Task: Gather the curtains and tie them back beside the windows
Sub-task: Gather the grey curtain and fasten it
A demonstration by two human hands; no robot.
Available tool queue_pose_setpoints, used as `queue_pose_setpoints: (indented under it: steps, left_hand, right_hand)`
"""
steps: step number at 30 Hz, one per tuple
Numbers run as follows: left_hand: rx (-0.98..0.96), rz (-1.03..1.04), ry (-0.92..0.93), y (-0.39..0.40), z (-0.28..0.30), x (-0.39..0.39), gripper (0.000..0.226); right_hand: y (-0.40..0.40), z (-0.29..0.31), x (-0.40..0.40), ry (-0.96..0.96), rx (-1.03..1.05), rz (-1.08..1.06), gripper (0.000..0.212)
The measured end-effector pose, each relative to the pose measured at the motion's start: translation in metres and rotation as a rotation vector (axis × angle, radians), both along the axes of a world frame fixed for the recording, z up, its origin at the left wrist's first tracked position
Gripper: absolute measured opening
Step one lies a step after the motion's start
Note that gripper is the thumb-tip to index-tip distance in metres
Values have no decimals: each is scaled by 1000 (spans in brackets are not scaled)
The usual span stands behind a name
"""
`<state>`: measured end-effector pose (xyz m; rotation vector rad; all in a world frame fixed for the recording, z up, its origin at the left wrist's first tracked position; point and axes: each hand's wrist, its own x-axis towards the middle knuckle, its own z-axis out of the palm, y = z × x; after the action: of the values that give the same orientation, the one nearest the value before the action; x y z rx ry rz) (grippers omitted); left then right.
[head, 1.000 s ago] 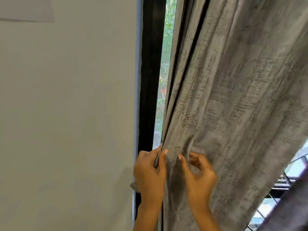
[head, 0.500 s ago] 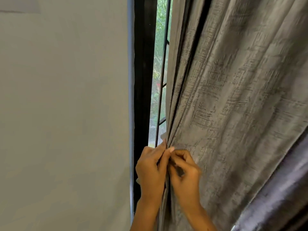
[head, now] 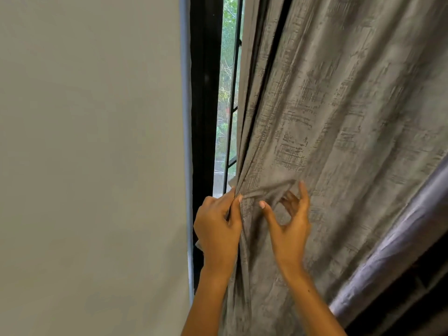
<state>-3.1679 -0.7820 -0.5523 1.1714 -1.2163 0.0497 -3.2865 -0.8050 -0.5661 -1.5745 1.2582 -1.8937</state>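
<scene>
Plain pale wall (head: 89, 166) at left, green foliage (head: 225, 132) behind black grille bars (head: 233, 105).

We have a single head-worn view, looking forward and close up at the curtain (head: 339, 117), which fills the frame from 12 to 5 o'clock. The wall (head: 84, 154) takes the 9 o'clock side, the window frame (head: 206, 93) stands between, and both hands enter from 6 o'clock.

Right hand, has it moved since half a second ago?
Yes. The right hand has opened and shifted right, away from the window frame and left hand, reaching across the curtain.
</scene>
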Motion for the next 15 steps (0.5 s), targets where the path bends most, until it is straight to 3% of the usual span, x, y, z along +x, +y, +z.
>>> queue_pose_setpoints:
  steps: [2, 4, 7, 9, 12, 13, 15]
  left_hand:
    - [-12, 10, -16, 0, -1, -3, 29]
    - [-28, 19, -36, 0, -2, -6, 29]
    - [-59, 24, -51, 1, -4, -10, 29]
    - [-61, 23, -40, 2, -5, -9, 29]
    - [-61, 13, -34, 4, -6, -6, 29]
    - [-63, 12, -37, 4, -7, -5, 29]
    - [-61, 13, -44, 3, -8, -6, 29]
  right_hand:
    - [0, -3, 3, 127, -122, -101, 46]
    - [5, -10, 9, 237, -208, -109, 33]
    - [14, -21, 18, 277, -227, -65, 29]
    - [13, -20, 17, 156, -174, -119, 31]
    - [-2, -8, 3, -5, -122, -225, 64]
    - [-7, -4, -2, -32, -122, -245, 62]
    - [-12, 3, -8, -19, -140, -233, 39]
